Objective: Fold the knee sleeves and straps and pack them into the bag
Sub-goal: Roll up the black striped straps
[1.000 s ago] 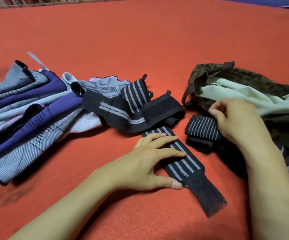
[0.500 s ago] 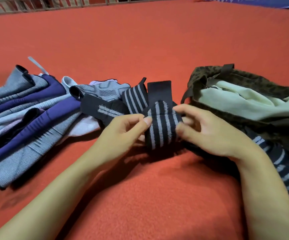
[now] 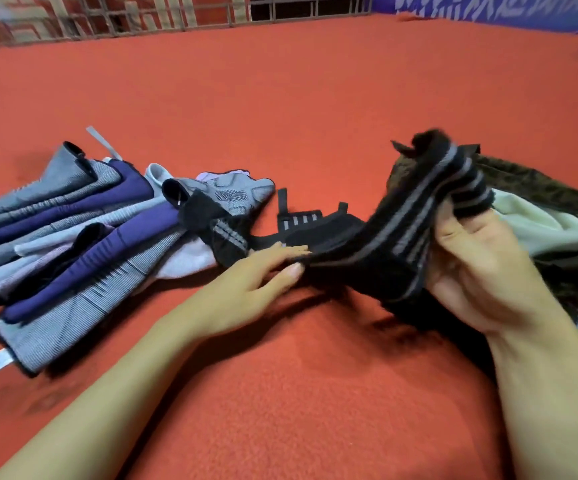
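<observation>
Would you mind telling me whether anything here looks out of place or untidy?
Nothing damaged. The knee sleeves lie in a loose, overlapping heap, and the bag is slumped with pale cloth spilling out.

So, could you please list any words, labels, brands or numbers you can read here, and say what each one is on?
None is readable.
Blue banner at the far edge: pale characters, too blurred to read.
White tag on the grey knee sleeve: print too small to read.
</observation>
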Tool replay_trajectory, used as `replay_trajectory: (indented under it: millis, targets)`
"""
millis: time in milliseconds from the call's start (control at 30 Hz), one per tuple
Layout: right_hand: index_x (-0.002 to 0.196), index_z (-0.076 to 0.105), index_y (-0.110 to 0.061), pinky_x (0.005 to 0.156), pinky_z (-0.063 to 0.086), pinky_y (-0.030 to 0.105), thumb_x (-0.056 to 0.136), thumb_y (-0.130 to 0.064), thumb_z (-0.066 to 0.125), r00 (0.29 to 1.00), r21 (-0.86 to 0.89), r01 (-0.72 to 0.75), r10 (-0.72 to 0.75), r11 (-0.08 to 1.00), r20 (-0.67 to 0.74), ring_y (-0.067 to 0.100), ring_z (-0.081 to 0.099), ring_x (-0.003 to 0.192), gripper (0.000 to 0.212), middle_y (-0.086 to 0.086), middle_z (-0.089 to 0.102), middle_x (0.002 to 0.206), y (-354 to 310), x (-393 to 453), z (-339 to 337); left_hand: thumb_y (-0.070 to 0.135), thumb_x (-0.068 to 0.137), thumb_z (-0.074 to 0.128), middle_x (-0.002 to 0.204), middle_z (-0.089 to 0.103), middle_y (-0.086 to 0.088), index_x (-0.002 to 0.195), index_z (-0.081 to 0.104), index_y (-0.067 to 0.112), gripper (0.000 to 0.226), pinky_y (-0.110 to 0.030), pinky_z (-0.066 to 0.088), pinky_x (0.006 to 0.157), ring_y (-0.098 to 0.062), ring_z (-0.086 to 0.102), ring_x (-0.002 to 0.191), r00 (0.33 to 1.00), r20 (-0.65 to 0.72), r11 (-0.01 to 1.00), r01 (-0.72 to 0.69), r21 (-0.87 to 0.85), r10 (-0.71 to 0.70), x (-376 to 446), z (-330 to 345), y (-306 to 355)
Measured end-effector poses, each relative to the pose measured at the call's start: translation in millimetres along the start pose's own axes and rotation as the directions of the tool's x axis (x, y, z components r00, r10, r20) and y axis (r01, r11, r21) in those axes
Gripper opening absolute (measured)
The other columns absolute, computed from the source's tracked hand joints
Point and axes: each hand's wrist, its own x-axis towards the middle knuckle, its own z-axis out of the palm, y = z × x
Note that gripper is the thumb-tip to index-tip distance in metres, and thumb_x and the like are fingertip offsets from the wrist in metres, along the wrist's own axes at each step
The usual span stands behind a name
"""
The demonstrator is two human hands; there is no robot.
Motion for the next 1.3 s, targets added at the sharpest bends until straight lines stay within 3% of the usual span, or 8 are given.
replay_trajectory:
  millis: [300,433,567,700,867,1033,1133,1300]
  targets:
    - [0.108,0.081,-0.02,0.085,0.062,0.029,0.089,-0.027,0.078,0.996,0.32,0.087,-0.071,0.944,-0.061,0.013,0.076,0.091,0.02,0.002,0.079,0.1,-13.5,-1.3,-3.2,0.05,0.099,0.054,0.148,0.056,0.022,0.121,0.071,0.031,0.033,-0.063,0.027,0.121,-0.007,0.032,0.153,0.987,-0.088,0.969,-0.112,0.218,0.134,0.9,9.0,6.4]
    - [0.095,0.083,-0.023,0.071,0.06,0.021,0.105,-0.017,0.04,0.984,0.169,0.018,0.012,0.985,-0.178,0.003,0.073,0.075,0.045,-0.006,0.075,0.083,-12.8,2.3,6.3,-0.006,0.098,0.059,0.088,0.069,0.013,0.095,0.066,0.013,0.021,-0.026,0.048,0.077,-0.002,0.062,0.084,0.962,-0.271,0.944,-0.124,-0.306,0.038,-0.3,-2.3,35.0]
    - [0.124,0.067,-0.013,0.093,0.057,0.029,0.106,-0.016,0.044,0.958,-0.069,-0.014,-0.006,0.998,-0.287,0.015,0.072,0.109,0.029,0.002,0.076,0.115,-5.3,10.9,8.7,0.002,0.104,0.054,0.091,0.072,0.006,0.106,0.065,0.009,0.013,-0.019,0.052,0.073,-0.006,0.064,0.084,0.906,-0.384,0.743,-0.131,-0.657,-0.18,5.6,-17.5,52.1]
    - [0.121,0.064,-0.017,0.078,0.059,0.025,0.108,-0.012,0.046,0.928,-0.136,-0.038,-0.016,0.99,-0.371,0.01,0.074,0.099,0.023,-0.003,0.078,0.107,-0.9,12.2,10.3,0.019,0.105,0.052,0.122,0.073,-0.015,0.133,0.064,0.001,0.035,-0.037,0.059,0.088,-0.025,0.072,0.107,0.919,-0.164,0.431,0.007,-0.902,-0.358,9.1,-20.8,53.5]
    - [0.118,0.064,-0.021,0.074,0.06,0.029,0.108,-0.015,0.049,0.887,-0.167,-0.006,-0.072,0.986,-0.457,0.013,0.073,0.091,0.019,-0.003,0.077,0.104,-0.4,14.4,6.3,0.018,0.09,0.06,0.113,0.077,-0.012,0.121,0.073,0.009,0.035,-0.038,0.064,0.07,-0.023,0.076,0.09,0.91,0.121,0.076,0.164,-0.984,-0.397,7.5,-27.8,50.9]
    - [0.122,0.058,-0.017,0.074,0.062,0.037,0.109,-0.018,0.05,0.766,-0.166,0.067,-0.157,0.984,-0.623,0.019,0.072,0.086,0.015,0.001,0.074,0.104,-2.5,18.6,-1.0,0.02,0.086,0.065,0.067,0.061,-0.004,0.107,0.066,0.011,0.023,-0.013,0.023,0.026,-0.004,0.046,0.038,0.883,0.237,0.313,0.378,-0.871,-0.406,4.2,-29.8,42.5]
    - [0.113,0.059,-0.018,0.083,0.063,0.045,0.109,-0.018,0.051,0.739,-0.161,0.054,-0.148,0.985,-0.658,0.02,0.076,0.096,0.009,0.002,0.076,0.104,-4.9,16.7,-6.7,0.016,0.09,0.072,0.079,0.057,-0.008,0.113,0.07,0.01,0.023,-0.012,0.024,0.027,-0.004,0.042,0.046,0.911,0.181,0.367,0.323,-0.872,-0.37,3.3,-36.4,31.6]
    - [0.115,0.065,-0.017,0.081,0.061,0.033,0.104,-0.011,0.052,0.866,0.026,-0.069,0.073,0.997,-0.495,0.015,0.074,0.097,0.019,0.0,0.077,0.103,-8.6,14.5,-6.8,-0.005,0.096,0.055,0.093,0.072,-0.002,0.108,0.075,0.017,0.032,-0.016,0.051,0.055,-0.007,0.062,0.069,0.943,-0.117,0.596,0.099,-0.797,-0.312,-1.3,-44.8,24.5]
